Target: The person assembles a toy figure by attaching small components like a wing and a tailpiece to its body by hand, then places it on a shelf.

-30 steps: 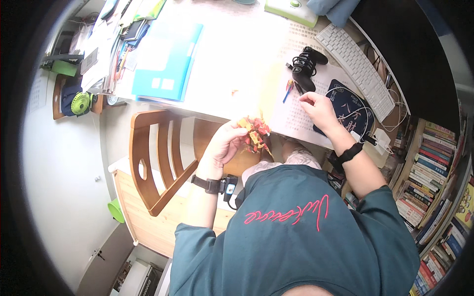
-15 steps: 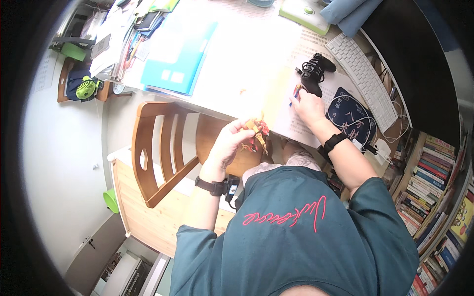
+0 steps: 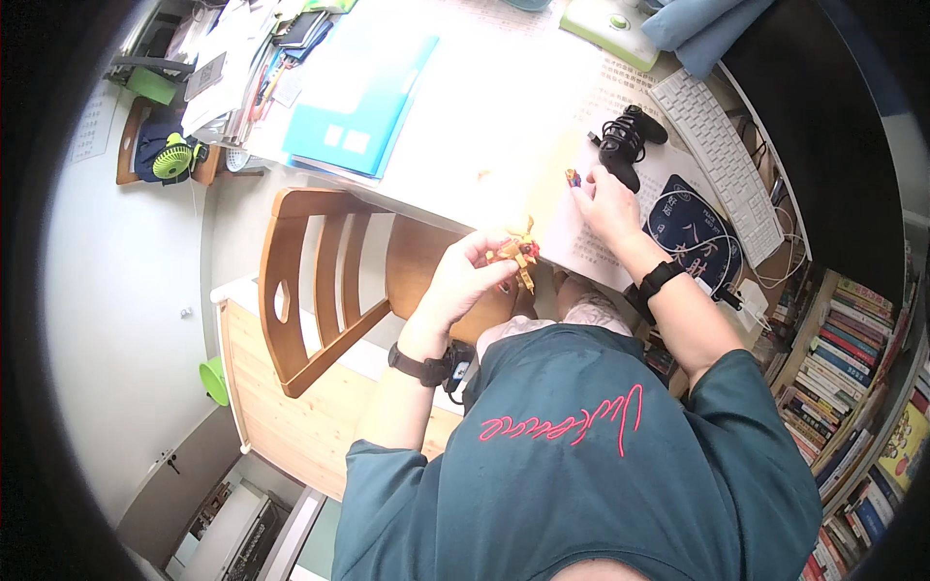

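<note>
1. I'm watching the left hand [image 3: 468, 278] pinching a red-and-yellow figure [image 3: 526, 255] near the table [image 3: 465, 136], apparently leaving its outer parts exposed.
2. The right hand [image 3: 612, 205] is holding its fingers nearly together at a small blue-and-red piece [image 3: 573, 178] beside the controller [image 3: 625, 145]; I can't tell whether it's gripping.

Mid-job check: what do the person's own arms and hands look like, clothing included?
Short, dark teal sleeves cover both upper arms. Left hand and right hand are ungloved. Each wrist wears a black band: left band, with a small dark box beside it, and right band.
</note>
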Available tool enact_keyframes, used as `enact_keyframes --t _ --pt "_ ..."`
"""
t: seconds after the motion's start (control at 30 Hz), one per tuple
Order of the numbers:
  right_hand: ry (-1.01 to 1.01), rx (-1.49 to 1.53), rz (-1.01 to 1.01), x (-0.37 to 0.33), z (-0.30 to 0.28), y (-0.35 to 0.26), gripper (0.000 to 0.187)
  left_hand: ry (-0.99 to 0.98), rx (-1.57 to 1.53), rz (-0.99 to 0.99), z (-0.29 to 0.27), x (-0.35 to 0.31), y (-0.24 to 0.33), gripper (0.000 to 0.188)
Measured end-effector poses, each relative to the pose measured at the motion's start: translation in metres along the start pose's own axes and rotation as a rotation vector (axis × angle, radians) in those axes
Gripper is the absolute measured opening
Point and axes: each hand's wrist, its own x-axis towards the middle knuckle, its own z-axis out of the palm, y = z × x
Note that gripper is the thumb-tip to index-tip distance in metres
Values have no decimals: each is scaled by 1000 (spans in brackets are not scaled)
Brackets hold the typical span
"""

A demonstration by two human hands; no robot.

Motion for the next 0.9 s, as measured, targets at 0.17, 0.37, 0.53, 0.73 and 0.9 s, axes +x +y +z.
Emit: enact_keyframes --t 0.17,0.37,0.53,0.73,0.9 --pt "61 -34 -67 10 15 10 23 -52 66 98 19 -3 7 21" --pt "-8 35 -45 5 15 11 18 -41 217 84 20 -3 3 22" --pt "-101 369 0 1 10 24 16 -45 219 89 21 1 -2 22" --pt "-318 972 160 -12 -20 20 15 -109 -4 19 21 5 4 31" --pt "-387 1142 211 -28 -48 6 16 -122 -118 -123 15 14 2 33"
